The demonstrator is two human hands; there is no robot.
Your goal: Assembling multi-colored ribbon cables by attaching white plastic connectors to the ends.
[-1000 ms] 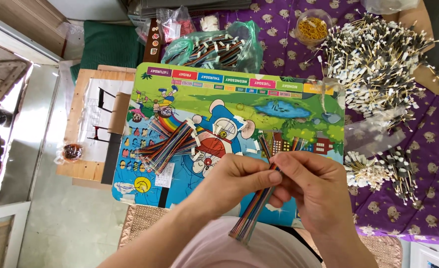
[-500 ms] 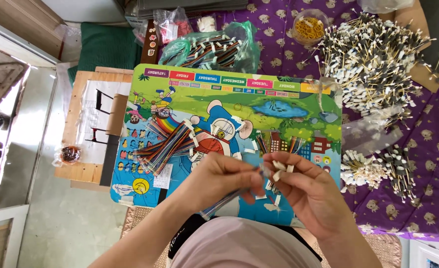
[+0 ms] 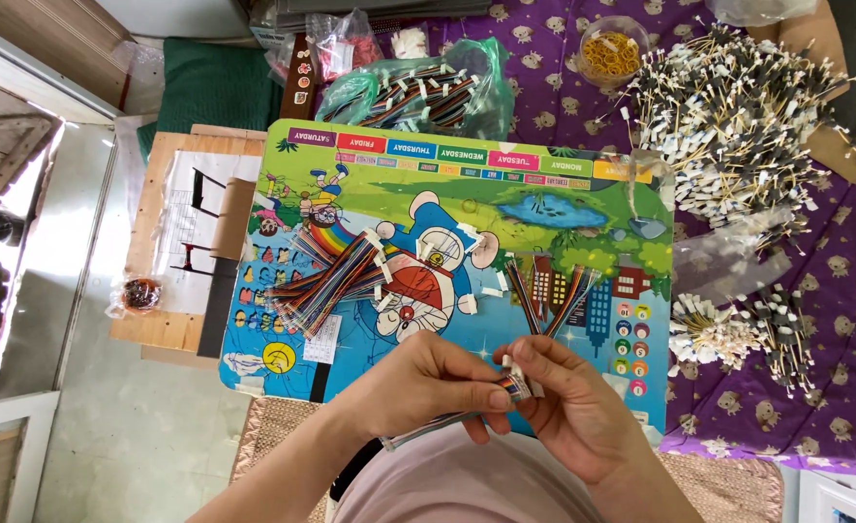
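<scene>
- Left hand (image 3: pixel 428 383): fingers closed in a pinch on the multicoloured ribbon cable (image 3: pixel 467 412) near its upper end; thumb and forefinger press the strands just beside the connector.
- Right hand (image 3: pixel 573 407): fingers closed on the small white connector (image 3: pixel 520 373) at the cable's tip, touching the left fingertips. Both hands meet over the near edge of the board.
- Cable position: it runs from the pinch point down and left toward the person's body, its lower end hidden behind the left wrist.
- Change from one second ago: the cable then stood almost upright between the hands, fanning downward. It now lies flatter and the grip has moved up to the connector end. Judgement: the work has passed from handling the strands to seating or checking the end fitting.
- Colourful cartoon board (image 3: pixel 467 208): serves as the work surface, directly under the hands.
- On the board: a bundle of finished ribbon cables (image 3: pixel 336 276) to the left, and a smaller group of cables (image 3: pixel 544 291) just beyond the hands.
- Further out: a green plastic bag of cables (image 3: pixel 418 87) behind the board; a large pile of white-tipped wire pieces (image 3: pixel 738 116) on the purple cloth (image 3: pixel 835 271) to the right; a round tub of yellow rubber bands (image 3: pixel 610 53) near it.
</scene>
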